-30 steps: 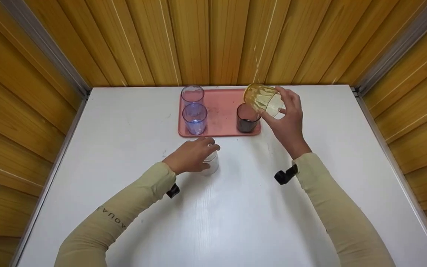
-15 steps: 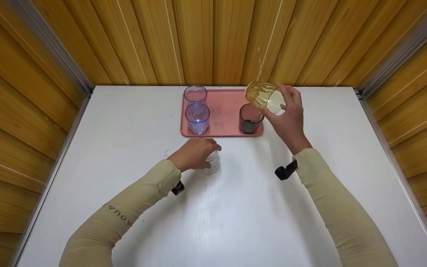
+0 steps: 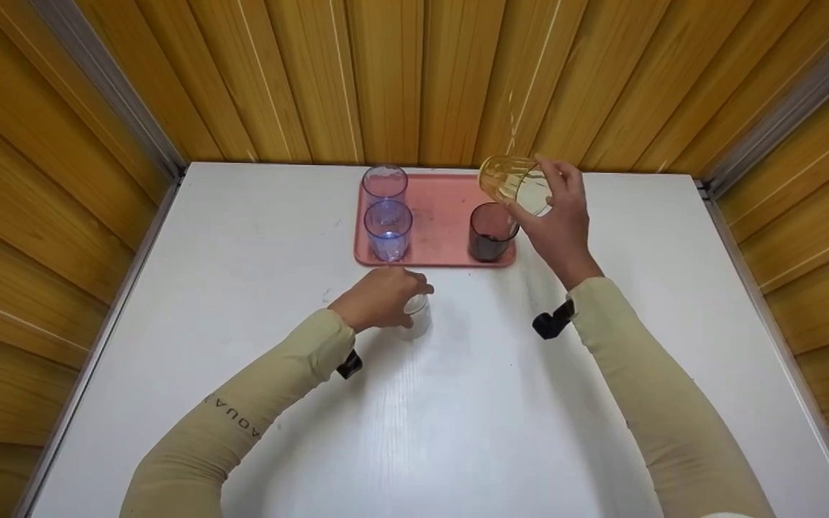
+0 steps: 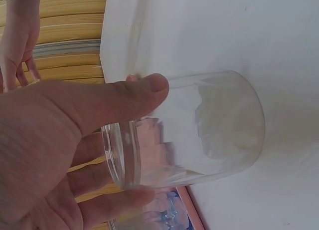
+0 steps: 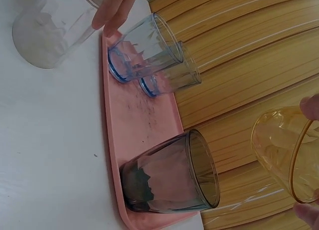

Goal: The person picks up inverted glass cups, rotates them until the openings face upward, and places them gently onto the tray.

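Observation:
My left hand point(image 3: 382, 298) holds a clear glass point(image 3: 422, 320) near its rim; the glass stands upright on the white table. In the left wrist view the thumb lies on one side of this clear glass point(image 4: 224, 125) and fingers are on the other. A yellow transparent cup point(image 3: 502, 176) is held up in my right hand point(image 3: 562, 223), tipped on its side with its mouth toward the palm. It hangs just behind and above a dark grey cup point(image 3: 490, 248). That dark cup point(image 5: 167, 175) stands upright at the tray's near right corner.
A pink tray point(image 3: 440, 223) lies at the table's back edge. Two blue-tinted cups, a front one point(image 3: 388, 244) and a rear one point(image 3: 385, 180), stand upright on its left side. Wood-look panels point(image 3: 386, 79) rise behind the table and along both sides.
The whole head view has shifted slightly. Relative to the tray, the yellow cup in my right hand has moved a little left and back. My left hand keeps its hold on the clear glass.

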Motion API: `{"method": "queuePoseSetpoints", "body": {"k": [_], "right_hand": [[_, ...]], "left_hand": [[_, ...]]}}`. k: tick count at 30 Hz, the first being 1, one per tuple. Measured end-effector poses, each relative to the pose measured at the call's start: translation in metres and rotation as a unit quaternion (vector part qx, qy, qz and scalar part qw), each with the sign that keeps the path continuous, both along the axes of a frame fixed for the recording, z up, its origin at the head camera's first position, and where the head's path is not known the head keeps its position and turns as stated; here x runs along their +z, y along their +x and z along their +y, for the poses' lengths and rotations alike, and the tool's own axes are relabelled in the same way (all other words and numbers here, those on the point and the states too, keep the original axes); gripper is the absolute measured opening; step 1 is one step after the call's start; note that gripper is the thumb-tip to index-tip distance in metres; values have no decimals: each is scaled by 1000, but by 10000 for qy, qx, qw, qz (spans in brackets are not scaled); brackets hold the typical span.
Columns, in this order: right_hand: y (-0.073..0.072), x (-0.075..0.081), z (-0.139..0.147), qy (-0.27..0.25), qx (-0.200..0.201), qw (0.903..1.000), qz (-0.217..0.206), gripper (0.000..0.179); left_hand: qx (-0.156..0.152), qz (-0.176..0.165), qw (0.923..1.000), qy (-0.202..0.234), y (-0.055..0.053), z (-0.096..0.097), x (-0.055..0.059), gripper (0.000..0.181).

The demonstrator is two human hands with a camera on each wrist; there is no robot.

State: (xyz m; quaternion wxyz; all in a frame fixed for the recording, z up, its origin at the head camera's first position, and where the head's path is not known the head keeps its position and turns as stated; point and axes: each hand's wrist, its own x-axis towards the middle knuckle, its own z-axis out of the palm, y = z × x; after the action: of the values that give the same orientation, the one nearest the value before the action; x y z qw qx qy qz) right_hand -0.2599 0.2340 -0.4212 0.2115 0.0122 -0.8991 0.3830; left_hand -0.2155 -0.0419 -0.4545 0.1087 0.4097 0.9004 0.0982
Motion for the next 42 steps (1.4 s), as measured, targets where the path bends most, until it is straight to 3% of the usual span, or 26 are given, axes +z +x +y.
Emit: {"method": "queuePoseSetpoints", "body": {"k": [18,33,42], "right_hand": [[-20,-9,-5,475,64,9986,-237,76],[-42,-14,-4,676,49,9946,-780,76],[-54,-15,-10,754,221,9933,-846,76]], "left_hand": [[34,70,9999,-90,5,0,-5,57],[-28,186,9998,-117,2,2,-6,56],[-15,175,9998,-137,0,1,-3,56]]}}
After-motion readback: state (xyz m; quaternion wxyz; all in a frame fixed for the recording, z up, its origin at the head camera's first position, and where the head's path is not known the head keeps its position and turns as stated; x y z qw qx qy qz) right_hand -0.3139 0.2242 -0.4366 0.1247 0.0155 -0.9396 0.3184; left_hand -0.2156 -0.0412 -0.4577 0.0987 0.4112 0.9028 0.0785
